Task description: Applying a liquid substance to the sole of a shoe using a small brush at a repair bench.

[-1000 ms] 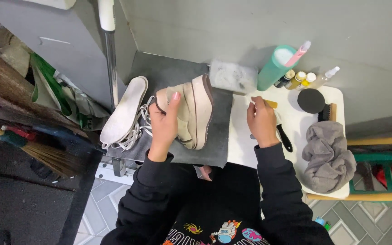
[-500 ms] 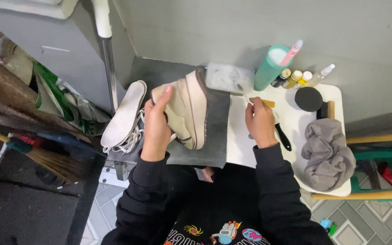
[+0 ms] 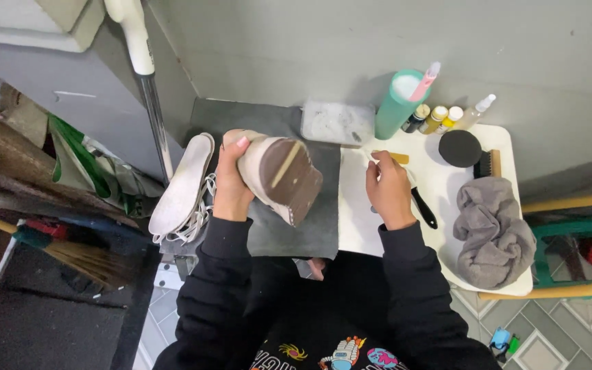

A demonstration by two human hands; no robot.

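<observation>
The left hand (image 3: 231,179) grips a stiff, chunky platform shoe (image 3: 275,171) sole-up, best held around its upper, while the right hand (image 3: 386,188), at three o'clock, pinches a small brush (image 3: 412,195).

Bare white tabletop (image 3: 361,226) between grey mat (image 3: 310,226) and grey cloth (image 3: 491,233); bottles (image 3: 440,118) seemingly crowd the back edge

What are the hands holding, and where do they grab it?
The left hand holds a beige shoe by its upper, sole turned up. The right hand pinches a small brush near its head.
</observation>
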